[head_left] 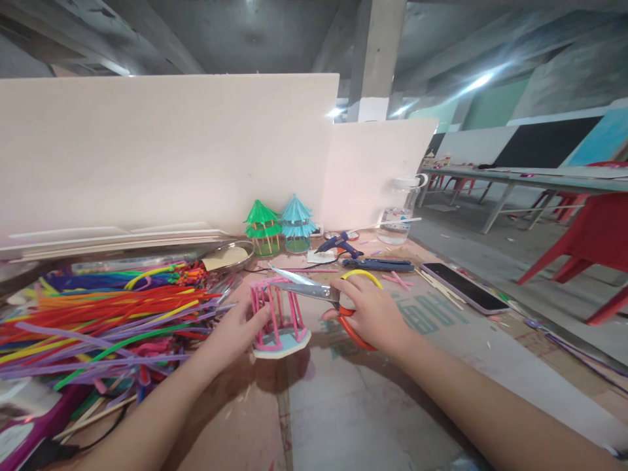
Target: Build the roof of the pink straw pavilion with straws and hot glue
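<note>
- At the middle of the tabletop (338,418), a small pink cage-like frame (296,313) stands nearly upright in the left hand (248,320), its thin posts rising from a pale blue, many-sided base (284,345).
- The left hand is closed around the left side of the frame, thumb across the posts; most of the frame shows just to the right of the fingers. Whether the base touches the tabletop or is lifted slightly, I cannot tell.
- The right hand (371,313) grips scissors (318,291) by their handles, one yellow and one orange. The blades are parted and point left, reaching the frame's top edge; whether they touch it is unclear.
- The frame lies to the left of the right hand, with the scissors bridging the space between.
- Left of the left hand, a large heap of fuzzy craft stems (108,314) spreads in red, orange, purple, yellow and green.
- Behind the frame, a green model pavilion (263,226) and a blue model pavilion (297,226) stand side by side before a pale board (171,150).
- Beyond the right hand lie a blue glue gun (341,245) and a dark tool (377,265); a clear bottle (395,219) stands farther back.
- Right of the right hand, a phone (465,288) lies screen up.
</note>
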`<state>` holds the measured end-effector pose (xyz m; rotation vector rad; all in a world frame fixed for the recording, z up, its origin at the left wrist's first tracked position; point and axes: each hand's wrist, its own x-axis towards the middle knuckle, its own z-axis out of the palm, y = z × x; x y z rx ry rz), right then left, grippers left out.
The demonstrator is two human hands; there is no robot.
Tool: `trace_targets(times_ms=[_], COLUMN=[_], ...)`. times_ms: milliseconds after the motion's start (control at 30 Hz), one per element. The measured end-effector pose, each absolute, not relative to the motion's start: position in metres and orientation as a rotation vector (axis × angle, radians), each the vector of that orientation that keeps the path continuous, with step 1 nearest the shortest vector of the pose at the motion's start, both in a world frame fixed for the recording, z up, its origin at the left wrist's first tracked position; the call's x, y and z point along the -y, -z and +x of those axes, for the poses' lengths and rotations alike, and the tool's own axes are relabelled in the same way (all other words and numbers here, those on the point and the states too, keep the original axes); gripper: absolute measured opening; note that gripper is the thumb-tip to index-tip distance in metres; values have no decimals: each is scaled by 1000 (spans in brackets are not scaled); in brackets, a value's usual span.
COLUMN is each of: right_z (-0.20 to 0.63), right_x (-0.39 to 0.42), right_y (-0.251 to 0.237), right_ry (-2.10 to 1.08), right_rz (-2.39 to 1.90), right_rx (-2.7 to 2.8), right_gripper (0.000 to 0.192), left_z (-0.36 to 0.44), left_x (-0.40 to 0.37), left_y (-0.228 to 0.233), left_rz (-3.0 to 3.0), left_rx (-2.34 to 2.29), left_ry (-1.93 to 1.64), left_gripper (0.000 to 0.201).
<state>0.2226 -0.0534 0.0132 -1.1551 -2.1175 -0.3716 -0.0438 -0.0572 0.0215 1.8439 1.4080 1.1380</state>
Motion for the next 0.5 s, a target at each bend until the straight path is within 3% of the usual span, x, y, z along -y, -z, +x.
trace_targets(times_ms=[500], right_z=[229], right_x=[53], right_y=[-18], right_ry=[587], right_rz=[-1106], right_rx=[2127], right_gripper=[42], left_z=[-41], left_x=[59], left_y=[-30], left_rz=[1806], left_rx=[-1303], left_ry=[-997], left_gripper=[53])
